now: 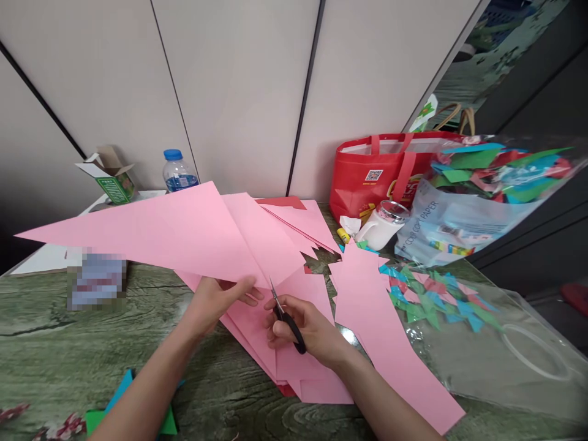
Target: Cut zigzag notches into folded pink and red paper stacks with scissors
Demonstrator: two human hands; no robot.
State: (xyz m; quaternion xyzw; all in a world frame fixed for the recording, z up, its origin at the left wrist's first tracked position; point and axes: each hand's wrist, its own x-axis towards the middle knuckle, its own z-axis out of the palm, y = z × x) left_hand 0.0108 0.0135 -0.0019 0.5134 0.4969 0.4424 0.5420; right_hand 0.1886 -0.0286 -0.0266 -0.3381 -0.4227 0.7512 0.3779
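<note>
My left hand (pixel 228 300) is closed on the lower edge of a large folded sheet of pink paper (pixel 156 229), thumb on top and fingers beneath. The sheet stretches to a long point at the left. In my right hand (pixel 298 327) is a pair of black-handled scissors (pixel 291 324). Their blades point up and meet the lower edge of the pink paper near its right corner. Under both hands lies a pile of pink sheets (pixel 312 367), with a bit of red showing below. Another pink piece (pixel 367 306) with jagged edges lies to the right.
A red tote bag (pixel 353 177), a white mug (pixel 383 226) and a plastic bag of coloured paper (pixel 459 214) stand at the back right. Star-shaped cutouts (pixel 432 297) lie in clear plastic. At the back left are a blue-capped bottle (pixel 179 171) and a small green box (pixel 114 184).
</note>
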